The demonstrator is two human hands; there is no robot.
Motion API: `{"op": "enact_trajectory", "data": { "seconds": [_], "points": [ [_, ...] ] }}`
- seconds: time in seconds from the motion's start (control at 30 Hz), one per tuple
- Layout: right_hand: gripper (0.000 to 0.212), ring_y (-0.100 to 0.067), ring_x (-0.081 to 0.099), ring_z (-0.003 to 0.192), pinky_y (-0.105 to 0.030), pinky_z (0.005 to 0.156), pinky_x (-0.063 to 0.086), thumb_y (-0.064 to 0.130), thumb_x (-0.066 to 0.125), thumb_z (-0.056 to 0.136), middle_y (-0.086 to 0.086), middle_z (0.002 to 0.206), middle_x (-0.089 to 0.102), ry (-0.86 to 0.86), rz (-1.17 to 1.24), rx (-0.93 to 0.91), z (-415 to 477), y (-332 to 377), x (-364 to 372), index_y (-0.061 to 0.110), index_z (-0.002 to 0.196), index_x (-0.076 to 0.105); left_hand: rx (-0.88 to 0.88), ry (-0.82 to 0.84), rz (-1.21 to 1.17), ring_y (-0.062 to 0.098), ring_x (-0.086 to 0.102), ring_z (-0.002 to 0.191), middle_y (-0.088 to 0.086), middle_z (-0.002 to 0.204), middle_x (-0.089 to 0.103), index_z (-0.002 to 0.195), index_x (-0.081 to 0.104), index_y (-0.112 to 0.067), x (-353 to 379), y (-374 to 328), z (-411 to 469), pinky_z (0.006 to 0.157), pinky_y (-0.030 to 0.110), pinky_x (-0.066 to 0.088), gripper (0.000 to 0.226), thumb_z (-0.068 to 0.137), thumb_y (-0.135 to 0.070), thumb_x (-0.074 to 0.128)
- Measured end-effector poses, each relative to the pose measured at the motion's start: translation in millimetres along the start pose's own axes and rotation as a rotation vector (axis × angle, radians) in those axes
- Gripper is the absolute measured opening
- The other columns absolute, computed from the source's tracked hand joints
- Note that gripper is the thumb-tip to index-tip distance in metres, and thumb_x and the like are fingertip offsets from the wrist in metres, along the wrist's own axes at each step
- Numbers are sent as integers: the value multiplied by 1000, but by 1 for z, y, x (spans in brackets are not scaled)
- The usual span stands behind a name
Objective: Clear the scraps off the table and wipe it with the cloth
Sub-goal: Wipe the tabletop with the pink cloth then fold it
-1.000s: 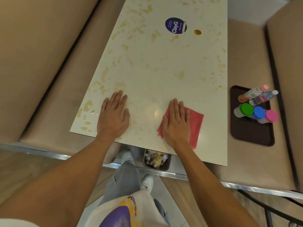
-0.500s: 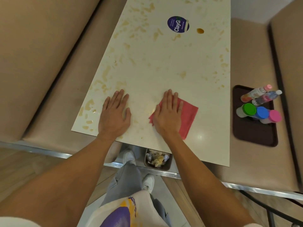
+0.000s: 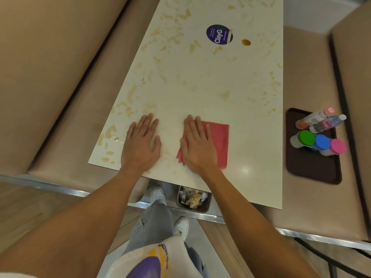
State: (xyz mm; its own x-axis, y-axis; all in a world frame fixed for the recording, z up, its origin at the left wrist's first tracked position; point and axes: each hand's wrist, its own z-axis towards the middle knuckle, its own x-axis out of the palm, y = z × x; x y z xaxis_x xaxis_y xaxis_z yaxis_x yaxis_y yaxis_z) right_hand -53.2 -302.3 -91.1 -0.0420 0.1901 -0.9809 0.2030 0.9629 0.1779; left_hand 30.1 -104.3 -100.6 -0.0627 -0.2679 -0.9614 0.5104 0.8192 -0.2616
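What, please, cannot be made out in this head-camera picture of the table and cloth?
All in the head view:
- The left part of the red cloth is hidden under the right hand.
- The far end of the table is cut off by the top edge.
- The small print on the sticker is too small to read.
- The bin is partly hidden by the table's near edge.
- The labels on the bottles are blurred.

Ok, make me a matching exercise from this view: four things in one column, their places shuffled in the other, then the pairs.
Things:
1. red cloth
2. purple sticker
3. brown tray
4. metal bin

Places:
A. on the bench seat, carrying bottles
B. on the floor below the table's near edge, holding crumpled paper
C. flat under the right hand
D. far up the table, beside a brown drop

Pairs: 1-C, 2-D, 3-A, 4-B
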Motion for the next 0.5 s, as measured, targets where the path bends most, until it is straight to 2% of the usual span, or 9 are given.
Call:
{"op": "enact_trajectory", "data": {
  "seconds": [0.07,0.1,0.13,0.27,0.33,0.5],
  "points": [
    [62,-16,-12,160,-50,130,7,42,21,112,2,174,-5,45,-27,-247,-28,-19,-4,19,167,2,0,0,1,12,8,162,-1,175,17,164,31,-18,0,-1,0,131,45,11,62,106,-38,33],
    [62,-14,-12,160,-49,130,6,43,21,113,4,174,-5,56,-27,-268,-37,-32,-5,20,167,1,-1,1,0,12,8,162,-1,175,16,164,30,-18,0,-1,0,131,45,11,62,106,-38,33],
    [62,-13,-13,159,-49,130,5,44,21,113,5,174,-7,45,-22,-208,-39,-42,-6,21,167,-1,0,4,-2,12,7,162,-2,175,16,164,30,-19,-1,-1,0,131,45,11,62,106,-38,33],
    [64,-17,-14,160,-48,130,1,43,12,110,1,174,-7,-64,29,252,8,-34,-5,17,166,-2,-6,12,4,11,5,162,-2,175,14,165,29,-19,-2,-1,0,131,44,9,62,106,-38,32],
    [65,-21,-13,160,-50,130,0,42,12,109,-1,175,-6,-63,54,289,33,-14,-4,15,166,0,-4,14,9,11,5,162,-2,175,14,165,28,-19,-1,-1,0,131,44,9,62,106,-38,32],
    [61,-15,-11,160,-50,129,7,42,19,112,4,174,-3,25,-10,-229,6,-24,-2,20,167,3,-4,17,17,11,6,162,-2,175,15,165,28,-19,-2,-1,0,131,44,10,62,106,-39,31]
  ]
}}
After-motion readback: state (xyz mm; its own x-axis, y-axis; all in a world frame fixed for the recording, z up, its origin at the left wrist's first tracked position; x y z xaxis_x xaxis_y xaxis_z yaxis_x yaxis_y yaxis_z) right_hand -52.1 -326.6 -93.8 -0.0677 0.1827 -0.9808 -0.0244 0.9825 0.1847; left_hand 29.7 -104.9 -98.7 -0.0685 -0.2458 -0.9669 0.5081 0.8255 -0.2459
